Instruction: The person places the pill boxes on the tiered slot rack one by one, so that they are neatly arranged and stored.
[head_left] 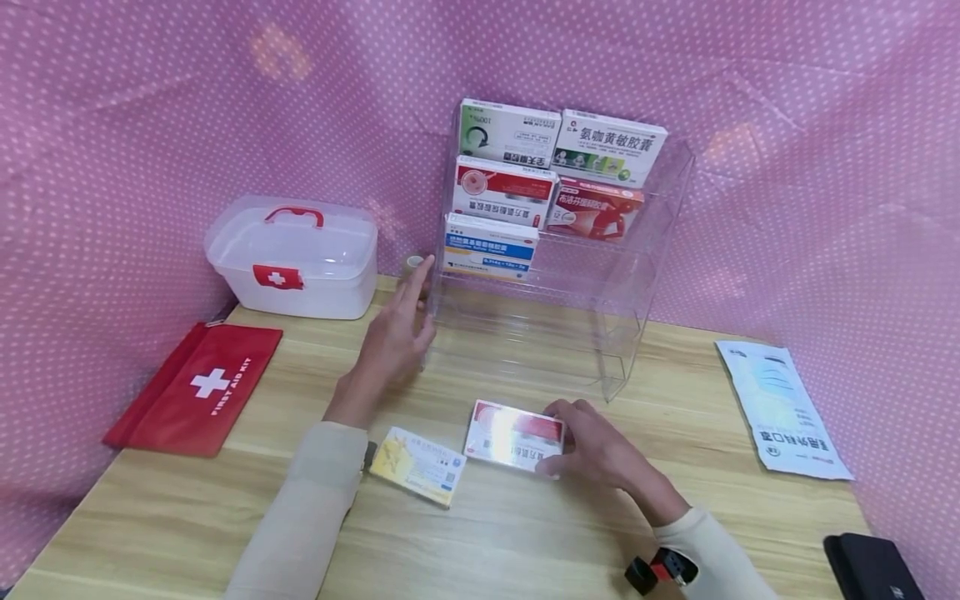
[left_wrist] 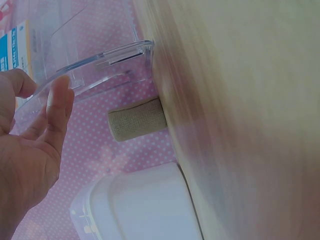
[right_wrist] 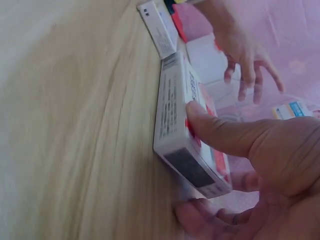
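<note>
My right hand (head_left: 600,446) holds a red-and-white medicine box (head_left: 510,435) by its right end, low over the table. In the right wrist view the thumb (right_wrist: 215,127) lies on the printed face of that box, with the other fingers round its far side. My left hand (head_left: 393,333) is at the left side panel of a clear acrylic rack (head_left: 525,354), fingers spread and fairly straight, fingertips right at the panel's edge. Between my forearms a yellow-and-white medicine box (head_left: 420,467) lies flat on the table.
Several medicine boxes (head_left: 491,246) fill the rack's upper tiers. Behind my left hand stands a tan bandage roll (left_wrist: 137,119). A white first-aid case (head_left: 300,287) and red pouch (head_left: 202,392) sit left; a mask packet (head_left: 783,408) and black object (head_left: 873,567) right.
</note>
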